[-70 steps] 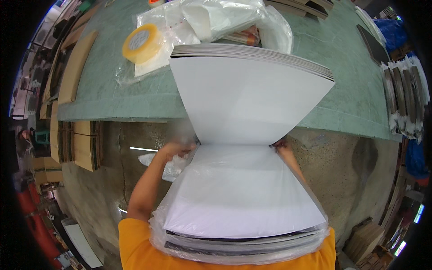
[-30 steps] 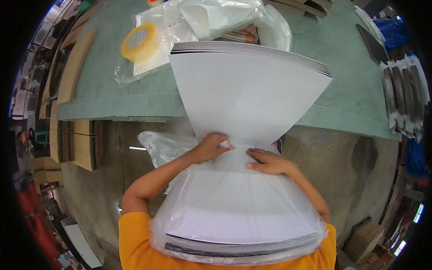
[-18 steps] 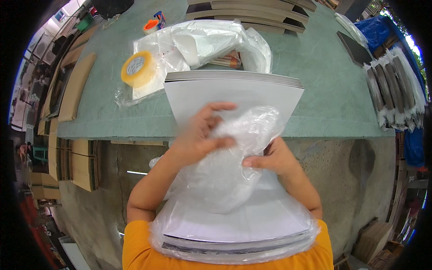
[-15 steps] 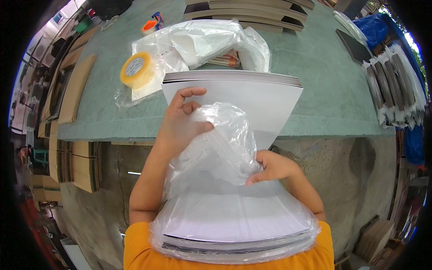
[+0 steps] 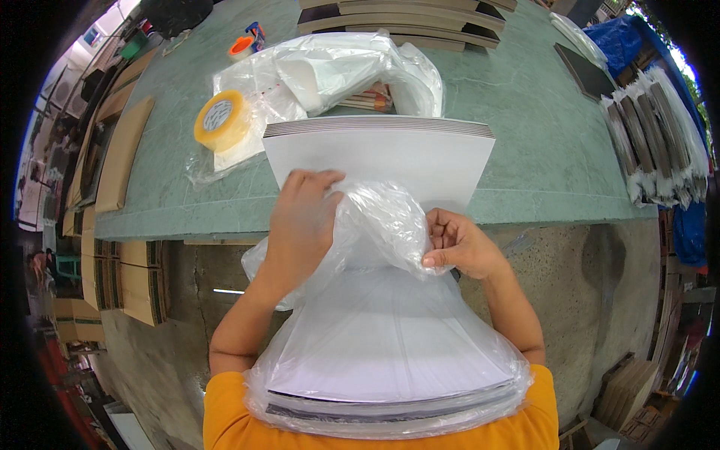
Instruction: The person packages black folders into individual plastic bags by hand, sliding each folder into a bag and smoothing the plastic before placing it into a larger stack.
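Note:
A stack of flat white boards (image 5: 375,150) slants from the table edge to my body, its near end inside a clear plastic bag (image 5: 390,217). The bag's gathered, crumpled mouth lies partway up the boards. At its left side my left hand (image 5: 304,221), a little blurred, has its fingers curled over the plastic, fingertips against the boards. My right hand (image 5: 466,244) pinches the bag's edge at the right between thumb and fingers. Through the film, the covered white board and the stack's dark-edged near end show against my orange shirt.
On the green table (image 5: 540,165) lie a roll of clear yellowish tape (image 5: 223,121), a heap of plastic bags (image 5: 330,67) and an orange tape roll (image 5: 241,49). Grey-brown panels (image 5: 405,22) are stacked at the back. Plastic-wrapped panels (image 5: 652,135) stand at the right edge.
My right hand has moved up and slightly right with the bag's edge. My left hand has closed down on the plastic, and the bag's mouth is pulled wider across the boards.

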Tool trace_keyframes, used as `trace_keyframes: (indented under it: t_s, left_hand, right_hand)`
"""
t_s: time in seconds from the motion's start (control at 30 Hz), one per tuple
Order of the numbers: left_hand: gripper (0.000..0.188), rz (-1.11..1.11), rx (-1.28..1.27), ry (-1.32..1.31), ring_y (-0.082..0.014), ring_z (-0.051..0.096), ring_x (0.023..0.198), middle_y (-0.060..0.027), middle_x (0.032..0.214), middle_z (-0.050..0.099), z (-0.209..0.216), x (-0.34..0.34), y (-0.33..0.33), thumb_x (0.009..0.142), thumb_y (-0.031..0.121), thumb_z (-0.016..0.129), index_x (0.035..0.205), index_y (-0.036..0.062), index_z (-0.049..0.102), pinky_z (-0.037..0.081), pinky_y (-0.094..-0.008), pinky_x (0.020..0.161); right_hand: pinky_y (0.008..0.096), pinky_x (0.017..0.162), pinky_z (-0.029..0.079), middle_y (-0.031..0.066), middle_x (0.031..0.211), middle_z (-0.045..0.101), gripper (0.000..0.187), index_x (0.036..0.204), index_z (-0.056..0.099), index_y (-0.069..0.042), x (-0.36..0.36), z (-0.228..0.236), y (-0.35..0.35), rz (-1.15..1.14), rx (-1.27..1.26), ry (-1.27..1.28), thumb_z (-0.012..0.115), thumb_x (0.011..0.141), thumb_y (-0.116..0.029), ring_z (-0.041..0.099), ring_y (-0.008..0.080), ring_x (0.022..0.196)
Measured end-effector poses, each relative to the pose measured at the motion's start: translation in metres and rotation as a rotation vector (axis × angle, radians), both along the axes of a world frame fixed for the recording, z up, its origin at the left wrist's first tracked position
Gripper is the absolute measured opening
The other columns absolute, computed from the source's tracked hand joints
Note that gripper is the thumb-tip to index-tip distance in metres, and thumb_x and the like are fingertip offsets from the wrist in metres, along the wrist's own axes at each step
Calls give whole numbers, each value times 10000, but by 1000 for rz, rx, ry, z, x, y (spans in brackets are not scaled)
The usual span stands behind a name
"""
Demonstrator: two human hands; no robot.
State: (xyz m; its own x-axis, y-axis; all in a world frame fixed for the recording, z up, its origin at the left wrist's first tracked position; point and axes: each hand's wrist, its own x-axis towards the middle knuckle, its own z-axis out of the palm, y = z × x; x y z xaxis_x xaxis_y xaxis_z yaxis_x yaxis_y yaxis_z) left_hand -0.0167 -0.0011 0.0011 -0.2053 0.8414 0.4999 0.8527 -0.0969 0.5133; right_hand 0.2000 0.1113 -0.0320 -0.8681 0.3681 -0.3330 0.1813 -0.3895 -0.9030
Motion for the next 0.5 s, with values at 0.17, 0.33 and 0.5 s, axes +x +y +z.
trace_keyframes:
  t_s: [0.17, 0.33, 0.5]
  left_hand:
    - [454, -320, -355, -603, -79, 427, 585, -16, 701, 445, -6, 54, -2, 694, 83, 655, 1091, 52, 436, 359, -216, 526]
    - [444, -317, -483, -681, -77, 368, 550, 8, 674, 422, -9, 41, 9, 699, 94, 659, 1090, 68, 449, 342, -213, 505]
    - [250, -388, -350, -545, -143, 464, 596, -39, 733, 488, -26, 40, 9, 731, 65, 601, 978, 55, 565, 375, -243, 528]
  right_hand:
    - [218, 471, 357, -6, 629, 519, 302, 672, 554, -6, -16, -30, -21, -74, -23, 9, 697, 692, -271, 455, 52, 575]
    - [215, 476, 356, -5, 610, 511, 369, 678, 553, -25, -5, -16, -11, -105, 23, -18, 616, 757, -379, 444, 51, 544]
    - [212, 486, 383, -1, 646, 534, 243, 753, 557, -37, -9, -17, 0, -271, 72, 141, 599, 783, -274, 474, 55, 553]
